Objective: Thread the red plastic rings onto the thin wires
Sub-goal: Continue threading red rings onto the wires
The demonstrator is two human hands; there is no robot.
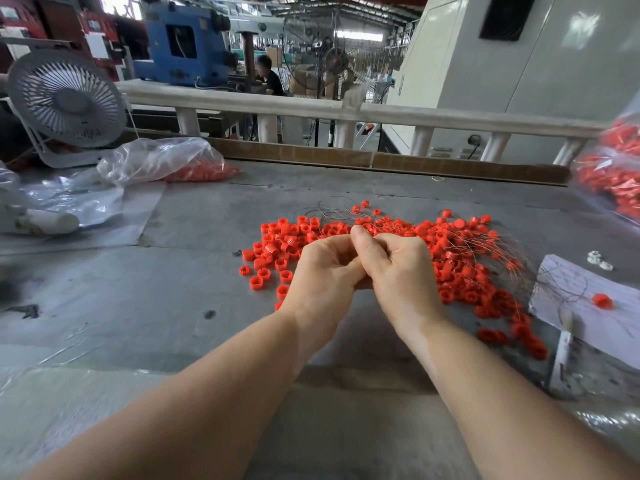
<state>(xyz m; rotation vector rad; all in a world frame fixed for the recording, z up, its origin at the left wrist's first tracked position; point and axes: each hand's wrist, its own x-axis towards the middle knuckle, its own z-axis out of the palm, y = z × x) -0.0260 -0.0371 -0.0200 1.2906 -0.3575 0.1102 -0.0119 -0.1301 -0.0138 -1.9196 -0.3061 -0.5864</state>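
Note:
A loose heap of red plastic rings [287, 237] spreads over the grey table [173, 306], in front of my hands. Thin wires [332, 211] arc out of the heap at the back and fan to the right [516, 261], several carrying rings. My left hand [322, 271] and right hand [401, 268] are pressed together above the heap's near edge, fingers curled inward and fingertips meeting. What they pinch is hidden behind the fingers. One ring on a wire [602, 301] lies on a white paper at the right.
A clear plastic bag with red rings [166, 164] lies at the back left beside a small grey desk fan [65, 98]. A second bag of rings [613, 168] sits at the right edge. A cardboard strip [381, 161] and white railing [277, 107] bound the table's far side.

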